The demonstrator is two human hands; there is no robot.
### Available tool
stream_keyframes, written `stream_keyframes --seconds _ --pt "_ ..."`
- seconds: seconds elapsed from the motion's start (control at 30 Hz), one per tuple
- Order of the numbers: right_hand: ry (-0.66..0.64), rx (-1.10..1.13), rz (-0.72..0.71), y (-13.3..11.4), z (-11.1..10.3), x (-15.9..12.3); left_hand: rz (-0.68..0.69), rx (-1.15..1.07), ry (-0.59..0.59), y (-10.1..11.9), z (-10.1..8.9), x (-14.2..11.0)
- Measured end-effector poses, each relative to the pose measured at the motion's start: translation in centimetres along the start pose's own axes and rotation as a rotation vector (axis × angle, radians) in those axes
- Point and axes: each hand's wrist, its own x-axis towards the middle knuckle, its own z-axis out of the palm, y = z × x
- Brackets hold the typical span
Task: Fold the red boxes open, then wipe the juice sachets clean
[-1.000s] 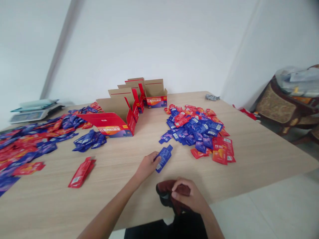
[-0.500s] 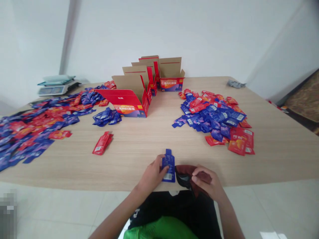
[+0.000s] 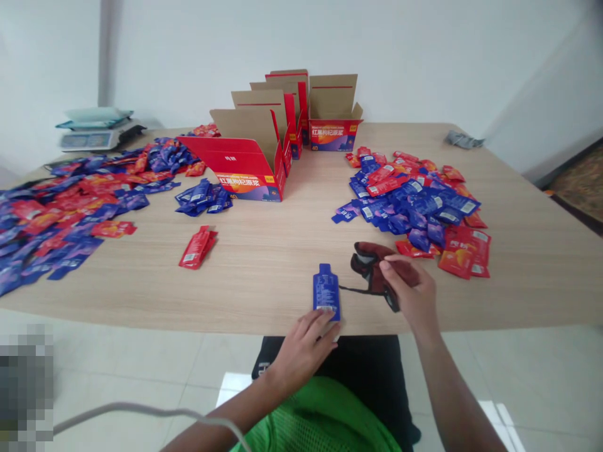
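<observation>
At far left I record a scale (image 3: 89, 140) behind a spread of mixed red and blue sachets (image 3: 87, 199). Next come a small blue pile (image 3: 200, 198) and, nearer, overlapping red sachets (image 3: 193, 249). Open red cartons (image 3: 252, 186) stand behind. My left hand (image 3: 304, 348) has its fingers over the lower end of a blue sachet (image 3: 326, 289) lying near the table's front edge; I cannot tell whether they grip it. Right of that, my right hand (image 3: 414, 292) pinches a dark red and black item (image 3: 375, 279). Beyond it lies a second mixed heap (image 3: 419, 204).
</observation>
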Motion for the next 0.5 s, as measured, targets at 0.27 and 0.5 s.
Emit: stream_keyframes --seconds 0.27,0.5 --pt "-0.698 -0.368 -0.786 0.5 6.0 -1.6 0.052 0.002 -0.045 -0.3 0.3 -0.3" --pt "-0.668 -0.587 -0.956 3.6 9.2 2.8 0.093 0.075 0.012 -0.4 1.2 -1.1"
